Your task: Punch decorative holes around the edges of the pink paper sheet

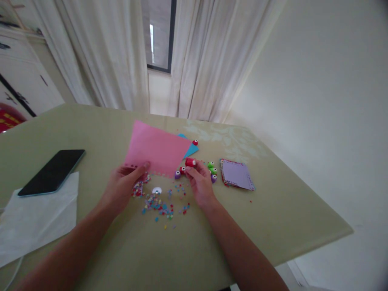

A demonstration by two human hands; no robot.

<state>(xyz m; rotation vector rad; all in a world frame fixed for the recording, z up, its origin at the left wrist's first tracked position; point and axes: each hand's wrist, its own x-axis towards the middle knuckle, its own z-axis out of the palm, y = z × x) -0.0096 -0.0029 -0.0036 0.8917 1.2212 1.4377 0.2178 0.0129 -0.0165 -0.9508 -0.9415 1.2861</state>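
Observation:
My left hand grips the lower left corner of a pink paper sheet, thumb on top. The sheet is raised and tilted, with a row of small punched holes along its lower edge. Between the fingers of my right hand is a small red craft punch with a white, eye-like button, just off the sheet's lower right corner. Close by lie another red punch, a purple punch and green punches. Under the hands, colourful paper confetti is scattered around a small white disc.
A stack of punched paper squares, lilac on top, lies at the right. Blue paper and one more red punch sit behind the pink sheet. A phone rests partly on white paper at the left.

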